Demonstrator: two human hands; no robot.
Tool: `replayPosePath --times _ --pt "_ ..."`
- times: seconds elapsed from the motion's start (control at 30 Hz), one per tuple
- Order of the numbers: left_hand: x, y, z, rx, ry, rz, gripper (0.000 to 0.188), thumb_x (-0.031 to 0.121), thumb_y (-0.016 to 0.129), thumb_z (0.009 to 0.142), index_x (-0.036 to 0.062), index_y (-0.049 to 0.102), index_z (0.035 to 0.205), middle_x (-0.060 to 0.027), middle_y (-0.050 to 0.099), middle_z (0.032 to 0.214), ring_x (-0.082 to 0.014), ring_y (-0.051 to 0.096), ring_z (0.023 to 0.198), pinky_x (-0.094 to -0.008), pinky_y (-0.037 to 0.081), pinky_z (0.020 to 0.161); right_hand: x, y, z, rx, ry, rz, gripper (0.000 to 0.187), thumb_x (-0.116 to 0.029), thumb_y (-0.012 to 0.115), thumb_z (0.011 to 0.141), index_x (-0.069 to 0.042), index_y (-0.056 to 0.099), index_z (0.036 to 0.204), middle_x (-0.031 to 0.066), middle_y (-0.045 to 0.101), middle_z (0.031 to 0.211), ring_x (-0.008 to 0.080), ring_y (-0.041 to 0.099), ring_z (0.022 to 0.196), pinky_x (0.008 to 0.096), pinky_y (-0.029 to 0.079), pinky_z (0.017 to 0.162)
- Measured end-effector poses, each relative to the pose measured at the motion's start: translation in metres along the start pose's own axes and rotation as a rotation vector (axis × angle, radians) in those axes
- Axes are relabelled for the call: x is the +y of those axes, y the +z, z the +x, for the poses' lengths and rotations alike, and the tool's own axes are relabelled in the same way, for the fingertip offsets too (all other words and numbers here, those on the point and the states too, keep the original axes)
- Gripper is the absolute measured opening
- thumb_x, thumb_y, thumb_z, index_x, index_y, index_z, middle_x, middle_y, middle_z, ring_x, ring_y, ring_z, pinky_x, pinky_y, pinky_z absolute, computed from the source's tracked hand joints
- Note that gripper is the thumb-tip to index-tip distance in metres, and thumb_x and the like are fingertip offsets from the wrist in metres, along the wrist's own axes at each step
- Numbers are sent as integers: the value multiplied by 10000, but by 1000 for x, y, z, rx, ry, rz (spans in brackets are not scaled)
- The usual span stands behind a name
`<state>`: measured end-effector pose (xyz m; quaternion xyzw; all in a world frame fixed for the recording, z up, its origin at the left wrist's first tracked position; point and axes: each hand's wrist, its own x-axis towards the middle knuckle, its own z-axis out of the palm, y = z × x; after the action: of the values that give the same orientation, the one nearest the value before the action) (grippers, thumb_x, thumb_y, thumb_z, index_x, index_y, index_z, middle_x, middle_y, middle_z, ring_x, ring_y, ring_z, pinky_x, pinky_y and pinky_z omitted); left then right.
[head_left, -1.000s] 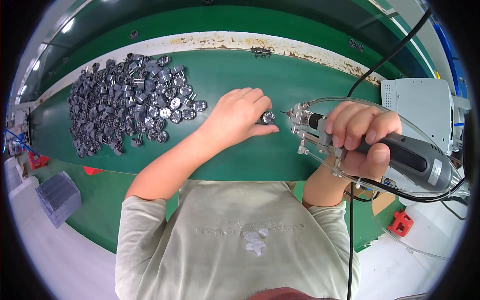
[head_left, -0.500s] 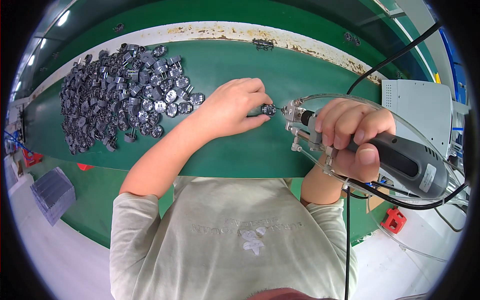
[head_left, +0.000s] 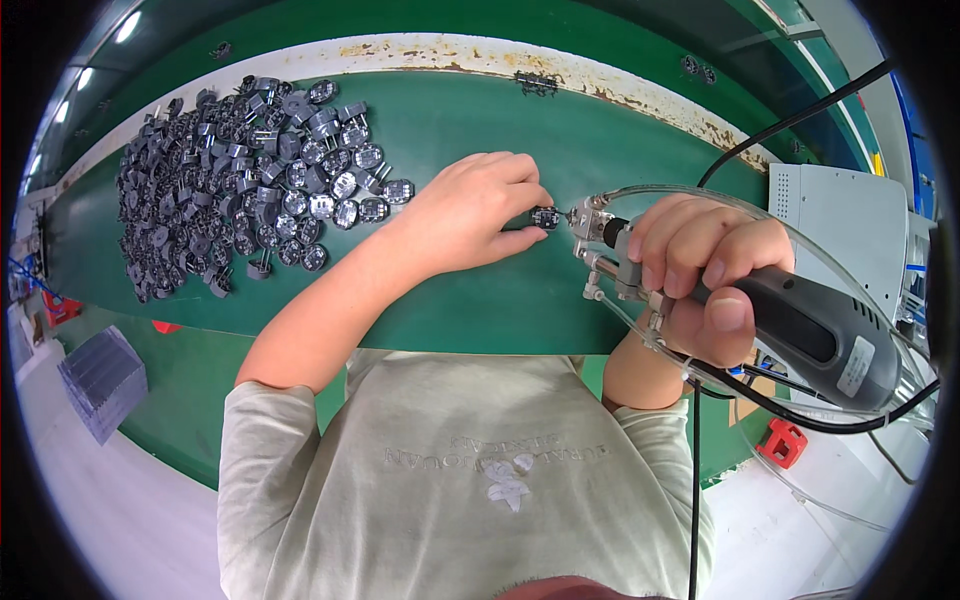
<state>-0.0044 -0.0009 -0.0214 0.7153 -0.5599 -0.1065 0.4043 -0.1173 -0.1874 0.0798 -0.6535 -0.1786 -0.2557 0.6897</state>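
Between the thumb and fingers of my left hand point(head_left: 485, 212) is a small dark round plug part point(head_left: 544, 217), its side turned toward the tool. My right hand point(head_left: 705, 265) is wrapped round a grey corded handheld power tool point(head_left: 810, 335) with a metal front end and a clear hose. The tool's tip point(head_left: 571, 216) points left, at the plug part. It is right beside the part; whether they touch I cannot tell. To the left of my forearm lies a large heap of similar dark round plug parts point(head_left: 265, 195), some with metal pins showing.
The green work surface point(head_left: 450, 320) ends at a worn white ledge point(head_left: 420, 48) along its far side. A pale metal box point(head_left: 845, 225) stands at the right, behind the tool. Black cables point(head_left: 790, 120) and hoses hang around my right arm. A red plastic piece point(head_left: 782, 442) lies lower right.
My left hand has shifted slightly right with the plug part, bringing it closer to the tool tip. My right hand and the tool have stayed nearly in place.
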Motion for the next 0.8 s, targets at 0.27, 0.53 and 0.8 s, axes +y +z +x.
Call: replayPosePath --times 0.27,0.53,0.8 --pt "-3 -1 2 -40 16 3 265 184 800 796 34 717 997 -100 657 983 -323 657 957 -437 534 842 13 9 9 -48 14 -109 230 53 749 795 -27 548 876 77 650 684 160 573 555 293 481 530" --pt "-4 1 -1 -20 -22 10 274 204 799 822 41 729 1032 -98 663 1004 -318 659 970 -424 541 857 3 -3 5 -62 -120 112 384 -259 857 881 -40 554 968 59 608 708 213 607 584 373 538 554" --pt "0 -2 1 -47 -36 -36 299 169 786 805 46 735 1073 -106 650 1013 -316 650 970 -426 536 871 -19 -3 0 -86 -67 87 302 -279 734 959 -78 515 1010 57 607 709 200 603 564 407 561 567"
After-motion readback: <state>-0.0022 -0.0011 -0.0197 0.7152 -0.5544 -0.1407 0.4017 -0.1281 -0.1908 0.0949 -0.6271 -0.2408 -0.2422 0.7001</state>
